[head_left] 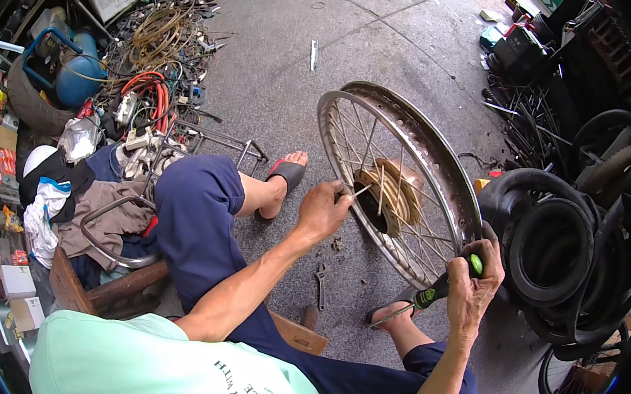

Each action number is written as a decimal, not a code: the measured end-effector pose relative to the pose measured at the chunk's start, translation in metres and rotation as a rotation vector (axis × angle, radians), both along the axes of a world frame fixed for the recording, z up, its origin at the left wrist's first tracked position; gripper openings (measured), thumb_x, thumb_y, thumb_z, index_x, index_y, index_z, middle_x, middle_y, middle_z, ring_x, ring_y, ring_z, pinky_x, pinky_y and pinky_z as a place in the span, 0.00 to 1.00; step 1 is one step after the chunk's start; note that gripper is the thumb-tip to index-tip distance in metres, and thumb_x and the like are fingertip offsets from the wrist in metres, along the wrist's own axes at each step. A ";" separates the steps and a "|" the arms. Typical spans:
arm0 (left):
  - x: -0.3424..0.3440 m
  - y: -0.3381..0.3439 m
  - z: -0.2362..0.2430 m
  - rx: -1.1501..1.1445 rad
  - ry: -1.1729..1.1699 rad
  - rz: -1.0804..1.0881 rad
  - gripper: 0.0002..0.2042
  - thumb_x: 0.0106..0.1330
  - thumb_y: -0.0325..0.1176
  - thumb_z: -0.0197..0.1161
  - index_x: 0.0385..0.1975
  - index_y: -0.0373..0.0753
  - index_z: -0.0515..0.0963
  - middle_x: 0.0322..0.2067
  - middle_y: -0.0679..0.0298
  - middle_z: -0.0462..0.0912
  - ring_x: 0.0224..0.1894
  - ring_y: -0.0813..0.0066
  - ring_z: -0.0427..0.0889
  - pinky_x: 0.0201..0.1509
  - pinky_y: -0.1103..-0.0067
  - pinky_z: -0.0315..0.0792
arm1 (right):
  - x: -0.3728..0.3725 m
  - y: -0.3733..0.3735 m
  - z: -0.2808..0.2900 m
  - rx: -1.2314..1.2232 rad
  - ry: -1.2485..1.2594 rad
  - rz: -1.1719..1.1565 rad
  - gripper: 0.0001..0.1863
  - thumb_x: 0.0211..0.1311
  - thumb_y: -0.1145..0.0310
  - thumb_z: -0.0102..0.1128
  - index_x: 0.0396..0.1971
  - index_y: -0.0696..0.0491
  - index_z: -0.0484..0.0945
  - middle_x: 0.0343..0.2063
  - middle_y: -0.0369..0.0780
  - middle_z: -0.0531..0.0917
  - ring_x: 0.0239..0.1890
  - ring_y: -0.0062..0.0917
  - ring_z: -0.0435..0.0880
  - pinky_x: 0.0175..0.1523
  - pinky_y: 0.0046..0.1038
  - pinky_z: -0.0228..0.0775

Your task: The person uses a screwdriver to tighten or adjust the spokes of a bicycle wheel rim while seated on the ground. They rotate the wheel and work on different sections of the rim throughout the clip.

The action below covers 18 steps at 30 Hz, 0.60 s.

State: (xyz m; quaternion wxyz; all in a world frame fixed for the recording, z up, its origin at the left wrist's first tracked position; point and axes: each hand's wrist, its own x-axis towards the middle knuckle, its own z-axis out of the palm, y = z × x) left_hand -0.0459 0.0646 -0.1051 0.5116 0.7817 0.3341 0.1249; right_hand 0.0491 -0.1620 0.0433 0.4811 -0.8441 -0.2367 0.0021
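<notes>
A bare spoked wheel [445, 156], with a worn metal rim and no tyre, stands tilted in front of my legs. Its brownish hub [390, 192] sits inside the crossing spokes. At the rim's near left edge, my left hand [324, 209] is closed, thumb and fingers pinching what looks like a spoke; the fingertips are partly hidden. My right hand [475, 281] is wrapped round the green-and-black handle of a screwdriver [431, 292] and also touches the rim's right end. The screwdriver's shaft slants down to the left, off the wheel.
On the floor between my feet lies a wrench [321, 287]. Black tyres [550, 251] are heaped at the right. Tangled cables [163, 36], a blue tank [79, 70] and piled clothes [107, 216] crowd the left. A wooden stool [300, 335] shows beneath me.
</notes>
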 end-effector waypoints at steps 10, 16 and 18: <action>0.006 0.008 -0.017 -0.380 -0.127 -0.027 0.07 0.61 0.32 0.64 0.26 0.34 0.80 0.19 0.70 0.76 0.23 0.81 0.71 0.28 0.77 0.67 | -0.002 0.001 0.002 -0.029 -0.005 -0.003 0.08 0.41 0.76 0.55 0.23 0.63 0.70 0.35 0.46 0.76 0.30 0.27 0.72 0.39 0.27 0.69; 0.025 0.001 -0.006 -0.584 -0.120 0.057 0.06 0.65 0.30 0.63 0.31 0.34 0.80 0.22 0.69 0.79 0.21 0.84 0.73 0.24 0.83 0.65 | -0.002 0.000 0.001 -0.033 -0.012 -0.010 0.08 0.40 0.75 0.56 0.22 0.63 0.70 0.36 0.47 0.78 0.30 0.27 0.75 0.39 0.28 0.70; 0.031 -0.002 -0.008 -0.548 -0.136 0.071 0.06 0.67 0.31 0.63 0.33 0.34 0.80 0.23 0.68 0.81 0.21 0.84 0.74 0.23 0.84 0.65 | -0.002 0.001 0.002 -0.032 -0.005 -0.010 0.08 0.40 0.75 0.56 0.22 0.63 0.71 0.36 0.47 0.78 0.30 0.27 0.75 0.38 0.28 0.70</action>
